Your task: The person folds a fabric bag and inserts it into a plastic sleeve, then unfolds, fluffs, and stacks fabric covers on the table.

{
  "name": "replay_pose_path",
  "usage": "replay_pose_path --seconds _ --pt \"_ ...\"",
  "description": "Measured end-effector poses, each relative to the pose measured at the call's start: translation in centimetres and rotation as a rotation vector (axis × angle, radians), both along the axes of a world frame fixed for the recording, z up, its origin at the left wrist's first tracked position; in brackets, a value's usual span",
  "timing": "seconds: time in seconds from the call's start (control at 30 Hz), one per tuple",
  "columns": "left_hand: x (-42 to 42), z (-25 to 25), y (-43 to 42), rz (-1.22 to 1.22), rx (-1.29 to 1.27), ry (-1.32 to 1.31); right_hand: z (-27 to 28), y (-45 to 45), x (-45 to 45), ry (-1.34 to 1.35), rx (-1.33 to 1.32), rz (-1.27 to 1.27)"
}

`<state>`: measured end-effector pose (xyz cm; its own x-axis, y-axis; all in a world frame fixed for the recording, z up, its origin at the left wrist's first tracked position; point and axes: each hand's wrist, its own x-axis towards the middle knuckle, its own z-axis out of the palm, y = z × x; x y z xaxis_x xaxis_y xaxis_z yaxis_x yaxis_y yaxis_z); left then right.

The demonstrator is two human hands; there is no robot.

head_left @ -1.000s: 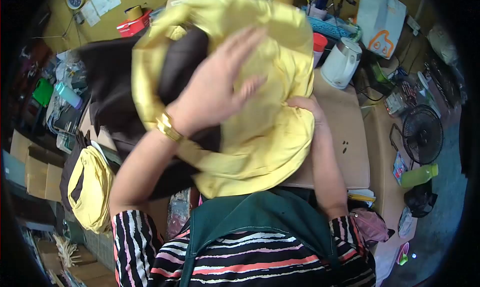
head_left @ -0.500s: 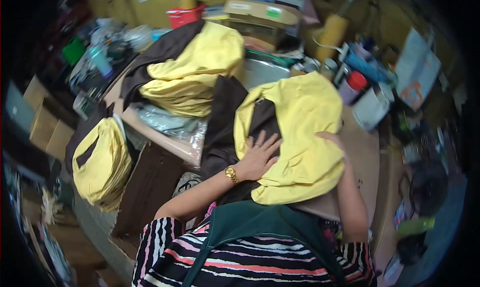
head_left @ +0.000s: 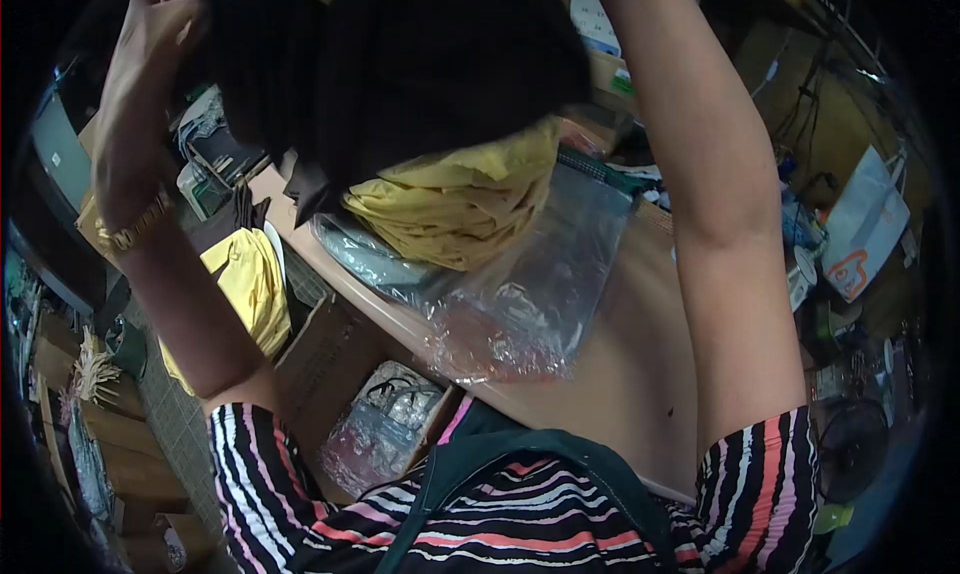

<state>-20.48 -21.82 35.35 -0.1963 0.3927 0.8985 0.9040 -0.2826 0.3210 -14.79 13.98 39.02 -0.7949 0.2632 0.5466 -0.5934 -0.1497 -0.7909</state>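
A dark brown cloth piece (head_left: 400,64) hangs close in front of me at the top of the view, with a bit of yellow at its upper edge. My left hand (head_left: 165,19) is raised at the upper left, its fingers closed at the cloth's edge and partly cut off by the frame. My right forearm reaches up past the top edge, so that hand is out of sight. Behind the hanging cloth, a stack of yellow cloth pieces (head_left: 460,199) rests on the table, its upper part hidden.
Clear plastic bags (head_left: 530,304) lie on the table (head_left: 640,374). An open cardboard box (head_left: 310,374) with plastic-wrapped contents stands by the table's left edge. Another yellow cloth pile (head_left: 255,284) sits further left. A white bag (head_left: 868,224) stands at the right.
Both arms have gone from the table up to the top of the view. The brown and yellow cloth piece that lay under my hands has been lifted, baring plastic bags and tabletop.
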Motion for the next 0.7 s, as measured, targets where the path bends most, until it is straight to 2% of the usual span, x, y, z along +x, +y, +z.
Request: replay_pose_path --seconds 0.07,0.17,0.2,0.27,0.33,0.43,0.47,0.5,0.53,0.57,0.6,0.63,0.67,0.7 --pt "0.2 0.8 2.0 0.522 -0.062 0.179 0.5 -0.2 -2.9 0.061 -0.047 0.008" --pt "-0.8 -1.0 4.9 0.642 0.09 0.541 -3.0 -0.1 -4.2 0.068 -0.141 0.014" --pt "-2.7 -2.4 6.0 0.679 0.128 0.65 -5.9 0.4 -5.1 0.031 -0.19 0.006" --pt "-7.8 -7.2 6.4 0.75 0.122 0.611 -12.4 1.3 -6.5 -0.058 -0.292 -0.013" --pt "-9.4 -14.2 8.0 0.62 0.077 0.364 -20.8 1.5 -6.8 -0.199 -0.422 -0.041" --pt "-10.3 -27.8 9.9 0.754 -0.318 0.05 -33.0 1.2 -5.9 -0.424 -0.605 -0.053" --pt "-10.5 -31.2 10.4 0.697 -0.324 -0.034 -35.3 1.3 -5.2 -0.49 -0.637 -0.061" --pt "-10.5 -33.1 10.5 0.647 -0.329 -0.118 -36.0 1.3 -4.7 -0.554 -0.637 -0.096" --pt "-10.5 -33.0 10.5 0.574 -0.317 -0.134 -34.3 0.8 -4.1 -0.672 -0.613 -0.194" --pt "-10.6 -32.7 10.1 0.519 -0.311 -0.162 -32.0 -0.9 -2.7 -0.623 -0.469 -0.372" --pt "-10.2 -31.9 9.5 0.43 -0.254 -0.199 -31.7 -0.3 -2.4 -0.639 -0.493 -0.315" --pt "-9.4 -31.2 8.3 0.352 -0.196 -0.234 -31.9 1.2 -2.6 -0.508 -0.523 -0.188" --pt "-8.8 -31.2 6.7 0.414 -0.121 -0.23 -30.0 0.4 -0.4 -0.433 -0.57 -0.136" --pt "-8.7 -31.1 4.8 0.472 -0.041 -0.206 -29.8 0.8 1.8 -0.355 -0.489 -0.122"
